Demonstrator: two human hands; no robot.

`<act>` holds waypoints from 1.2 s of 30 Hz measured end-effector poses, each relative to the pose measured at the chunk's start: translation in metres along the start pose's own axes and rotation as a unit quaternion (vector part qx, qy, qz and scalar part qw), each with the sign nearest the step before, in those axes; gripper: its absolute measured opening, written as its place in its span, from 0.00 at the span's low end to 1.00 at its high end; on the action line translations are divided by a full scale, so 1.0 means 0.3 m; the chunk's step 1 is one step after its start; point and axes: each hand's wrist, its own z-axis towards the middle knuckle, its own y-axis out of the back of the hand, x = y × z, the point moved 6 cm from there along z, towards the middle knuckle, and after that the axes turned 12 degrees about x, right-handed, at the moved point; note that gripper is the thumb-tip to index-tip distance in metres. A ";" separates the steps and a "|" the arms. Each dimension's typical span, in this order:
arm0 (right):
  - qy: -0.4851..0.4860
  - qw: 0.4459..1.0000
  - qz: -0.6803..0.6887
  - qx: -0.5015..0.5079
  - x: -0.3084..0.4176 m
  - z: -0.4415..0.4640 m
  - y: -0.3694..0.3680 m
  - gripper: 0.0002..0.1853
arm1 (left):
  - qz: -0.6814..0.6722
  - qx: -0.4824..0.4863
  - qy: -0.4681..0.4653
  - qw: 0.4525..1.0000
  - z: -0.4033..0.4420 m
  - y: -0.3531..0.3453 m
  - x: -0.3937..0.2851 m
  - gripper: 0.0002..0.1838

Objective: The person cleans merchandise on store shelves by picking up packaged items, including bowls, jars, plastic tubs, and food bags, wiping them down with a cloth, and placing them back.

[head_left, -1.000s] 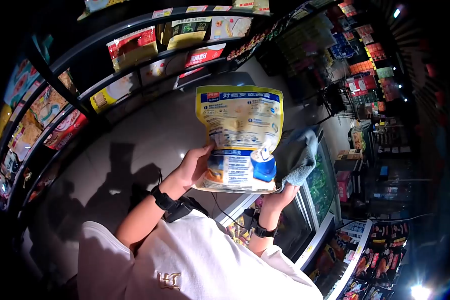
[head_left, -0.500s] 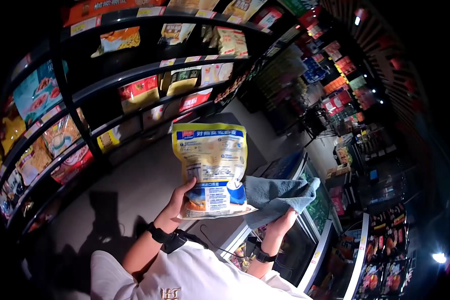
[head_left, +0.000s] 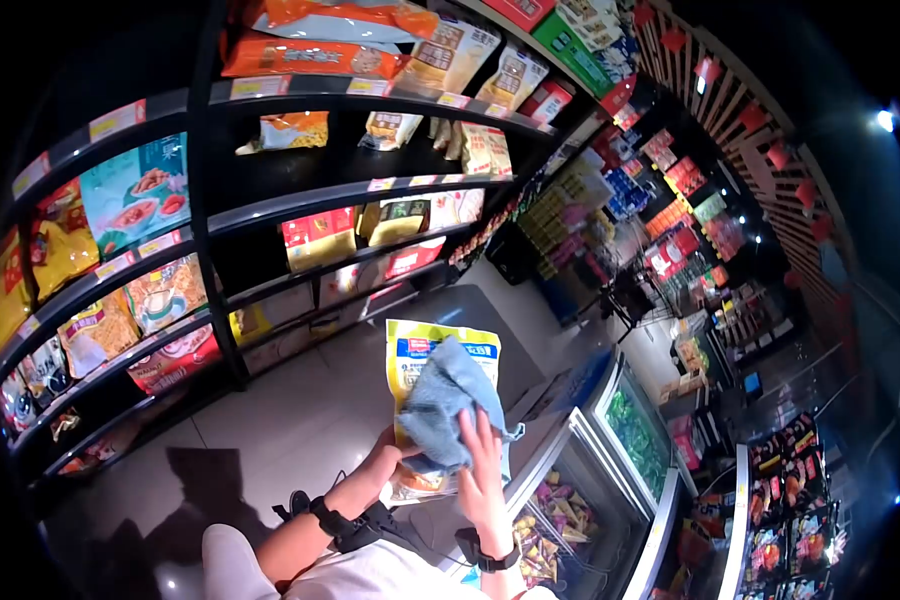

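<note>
A yellow, white and blue food bag (head_left: 398, 368) is held upright in front of me. My left hand (head_left: 382, 462) grips its lower left edge, thumb on the front. Over the bag's printed face lies a grey-blue cloth (head_left: 438, 395), covering most of the middle. My right hand (head_left: 482, 462) holds the cloth against the bag, fingers stretched up over the fabric. The bag's top edge shows above the cloth and part of its bottom shows below. Both wrists wear black bands.
Black shelves (head_left: 270, 207) with bagged foods and price tags run along the left and top. At the lower right stands a glass-lidded freezer (head_left: 570, 490) holding packaged goods. Grey floor (head_left: 290, 400) lies below the shelves. More stocked displays line the far right.
My right hand has brought the cloth from beside the bag onto its front. The bag sits lower and slightly further right in view, and the head view has shifted.
</note>
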 end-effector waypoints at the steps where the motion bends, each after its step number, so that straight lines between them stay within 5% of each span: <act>1: -0.009 0.998 0.048 -0.029 -0.033 0.007 0.000 0.39 | -0.011 0.046 -0.026 0.999 0.030 0.055 0.066 0.25; 5: -0.031 0.903 0.414 -0.109 -0.189 0.028 -0.097 0.26 | -0.074 0.054 -0.107 0.990 -0.034 0.041 -0.009 0.22; 10: -0.044 0.882 0.463 -0.081 -0.104 0.038 -0.223 0.32 | 0.023 -0.024 -0.227 0.973 -0.106 0.028 -0.109 0.23; 12: 0.042 0.837 0.542 -0.064 0.097 0.093 -0.203 0.36 | 0.273 -0.117 -0.316 0.901 -0.179 -0.010 -0.197 0.25; 13: 0.011 0.760 0.644 -0.082 0.084 0.097 -0.225 0.36 | 0.358 -0.149 -0.348 0.854 -0.212 -0.035 -0.227 0.26; 16: 0.021 0.753 0.657 -0.034 0.035 0.055 -0.266 0.32 | 0.593 -0.122 -0.381 0.699 -0.306 -0.145 -0.307 0.30; 18: 0.000 0.752 0.659 -0.019 0.003 0.033 -0.278 0.31 | 0.648 -0.106 -0.363 0.661 -0.338 -0.178 -0.323 0.30; 20: -0.013 0.746 0.666 -0.001 -0.026 0.017 -0.290 0.30 | 0.610 -0.094 -0.339 0.710 -0.321 -0.131 -0.305 0.28; 22: -0.015 0.730 0.683 0.027 -0.019 0.029 -0.315 0.29 | 0.607 -0.118 -0.357 0.700 -0.295 -0.058 -0.310 0.23; 25: -0.021 0.682 0.727 0.076 -0.003 0.099 -0.352 0.27 | 0.617 -0.177 -0.276 0.715 -0.281 0.070 -0.286 0.42; 28: -0.045 0.642 0.760 0.092 -0.028 0.088 -0.368 0.26 | 0.329 -0.040 -0.103 0.938 -0.255 0.165 -0.212 0.39; 33: -0.027 0.619 0.783 0.049 -0.084 0.053 -0.317 0.24 | 0.186 0.036 -0.030 0.981 -0.205 0.243 -0.084 0.29; 36: 0.038 0.677 0.735 0.008 -0.106 0.046 -0.252 0.22 | 0.072 0.064 0.031 0.995 -0.230 0.190 -0.072 0.31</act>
